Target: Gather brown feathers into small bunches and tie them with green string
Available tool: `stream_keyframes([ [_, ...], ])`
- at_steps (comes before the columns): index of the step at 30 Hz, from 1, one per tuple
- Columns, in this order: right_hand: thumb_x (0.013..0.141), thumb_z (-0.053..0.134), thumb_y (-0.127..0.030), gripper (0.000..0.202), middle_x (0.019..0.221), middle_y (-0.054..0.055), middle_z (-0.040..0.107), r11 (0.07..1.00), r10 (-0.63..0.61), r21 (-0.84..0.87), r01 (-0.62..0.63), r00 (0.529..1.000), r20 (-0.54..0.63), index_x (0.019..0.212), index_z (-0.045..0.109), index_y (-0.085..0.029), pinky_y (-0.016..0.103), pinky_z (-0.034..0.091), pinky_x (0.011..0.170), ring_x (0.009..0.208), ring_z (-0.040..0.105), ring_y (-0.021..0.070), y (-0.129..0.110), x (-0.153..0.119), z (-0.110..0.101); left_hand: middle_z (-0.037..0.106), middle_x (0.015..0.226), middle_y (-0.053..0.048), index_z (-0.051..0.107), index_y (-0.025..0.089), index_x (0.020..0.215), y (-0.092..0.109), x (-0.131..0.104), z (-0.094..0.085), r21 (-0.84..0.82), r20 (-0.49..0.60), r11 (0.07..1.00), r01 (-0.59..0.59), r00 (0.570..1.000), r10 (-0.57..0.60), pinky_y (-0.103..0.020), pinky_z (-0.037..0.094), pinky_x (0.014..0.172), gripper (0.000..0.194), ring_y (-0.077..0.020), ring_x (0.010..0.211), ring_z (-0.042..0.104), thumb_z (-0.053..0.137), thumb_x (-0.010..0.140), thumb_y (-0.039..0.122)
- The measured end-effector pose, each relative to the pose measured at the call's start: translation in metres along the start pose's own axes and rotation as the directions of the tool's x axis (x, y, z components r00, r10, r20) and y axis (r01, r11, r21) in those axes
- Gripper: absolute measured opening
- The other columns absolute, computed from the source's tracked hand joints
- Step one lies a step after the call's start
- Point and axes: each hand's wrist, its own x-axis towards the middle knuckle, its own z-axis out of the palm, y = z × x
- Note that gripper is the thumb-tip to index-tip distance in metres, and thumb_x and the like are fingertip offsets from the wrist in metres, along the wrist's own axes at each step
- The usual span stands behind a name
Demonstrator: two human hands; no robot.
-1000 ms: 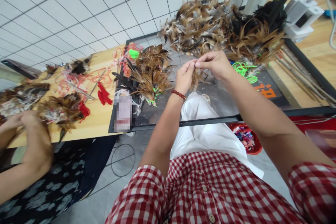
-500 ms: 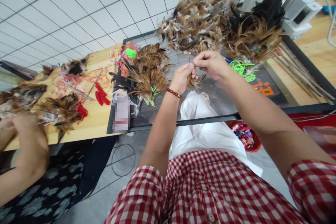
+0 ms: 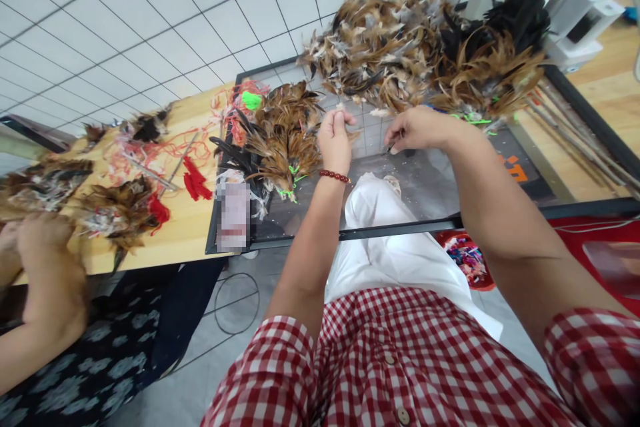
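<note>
My left hand (image 3: pixel 336 139), with a beaded bracelet at the wrist, is closed above the glass-topped board, just right of a tied bunch of brown feathers (image 3: pixel 283 150). A bit of brown feather (image 3: pixel 355 136) pokes out beside its fingers; the rest is hidden in the hand. To the right, my right hand (image 3: pixel 415 130) is lowered over the board with thumb and fingers pinched on a small dark piece (image 3: pixel 389 149), too small to name. Bright green string (image 3: pixel 473 119) lies behind my right forearm, near more brown feathers (image 3: pixel 483 80).
A big heap of loose feathers (image 3: pixel 380 40) lies against the tiled wall. Thin sticks (image 3: pixel 575 130) rest at the right, near white chargers (image 3: pixel 580 20). Red yarn (image 3: pixel 196 179) is on the wooden table. A co-worker's arm (image 3: pixel 50 280) is at left. A red basket (image 3: pixel 487 283) stands below.
My hands, together over a small bunch of brown feathers before, have come apart. The right hand moved right and down; the left turned. Less of the feathers shows at my left hand now.
</note>
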Motion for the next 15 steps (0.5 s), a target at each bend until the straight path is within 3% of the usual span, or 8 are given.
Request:
stream_keyframes([
  [2,0.070,0.084,-0.018,0.013,0.075,0.002,0.076,0.995,0.047,-0.093,-0.042,0.997,0.056,0.080,0.081,-0.024,0.032,0.048,0.070,0.076,0.068,0.0204,-0.003,0.002,0.003,0.057,0.068,0.004,0.064,0.022,0.083,0.007,-0.002,0.002,-0.097,-0.052,0.991,0.094,0.994,-0.099,-0.019,0.049,0.067,0.035,-0.0075,0.062,0.057,0.059,0.101,0.052],
  [5,0.078,0.076,-0.016,0.005,0.079,0.005,0.076,0.995,0.086,-0.058,-0.087,0.996,-0.014,0.077,0.077,-0.021,0.034,0.049,0.075,0.081,0.069,0.0225,-0.012,0.000,0.002,0.051,0.066,0.006,0.060,0.021,0.082,0.019,-0.006,0.003,-0.201,-0.099,0.957,0.209,0.967,-0.233,-0.016,0.040,0.053,0.031,-0.0038,0.049,0.041,0.059,0.103,0.044],
  [8,0.090,0.068,-0.028,0.012,0.082,0.005,0.075,0.978,0.102,0.196,-0.075,0.986,-0.130,0.082,0.073,-0.021,0.035,0.051,0.078,0.080,0.068,0.0207,-0.016,-0.004,-0.004,0.048,0.065,0.007,0.057,0.020,0.080,0.024,-0.008,0.004,-0.274,-0.110,0.924,0.267,0.946,-0.306,-0.015,0.036,0.048,0.030,-0.0024,0.045,0.034,0.057,0.104,0.038],
  [11,0.095,0.067,-0.042,0.024,0.081,0.006,0.075,0.915,0.126,0.394,-0.091,0.990,-0.064,0.081,0.071,-0.022,0.036,0.053,0.075,0.074,0.066,0.0192,-0.011,-0.007,-0.007,0.047,0.065,0.007,0.055,0.020,0.079,0.024,-0.008,0.003,-0.314,-0.087,0.900,0.304,0.934,-0.346,-0.015,0.033,0.045,0.031,-0.0016,0.043,0.031,0.057,0.105,0.037],
  [13,0.093,0.071,-0.048,0.028,0.083,0.008,0.077,0.907,0.163,0.401,-0.127,0.985,-0.055,0.085,0.073,-0.022,0.037,0.055,0.075,0.074,0.068,0.0210,-0.006,-0.006,-0.006,0.047,0.065,0.007,0.053,0.020,0.078,0.023,-0.008,0.003,-0.317,-0.076,0.893,0.320,0.930,-0.361,-0.014,0.033,0.044,0.032,-0.0012,0.043,0.031,0.057,0.105,0.036],
  [15,0.091,0.072,-0.050,0.028,0.088,0.009,0.079,0.943,0.223,0.292,-0.162,0.957,-0.188,0.095,0.077,-0.023,0.041,0.056,0.079,0.083,0.071,0.0260,-0.003,-0.006,-0.006,0.046,0.065,0.007,0.052,0.019,0.077,0.023,-0.008,0.003,-0.314,-0.070,0.891,0.329,0.928,-0.367,-0.014,0.032,0.044,0.032,-0.0008,0.042,0.030,0.055,0.106,0.034],
])
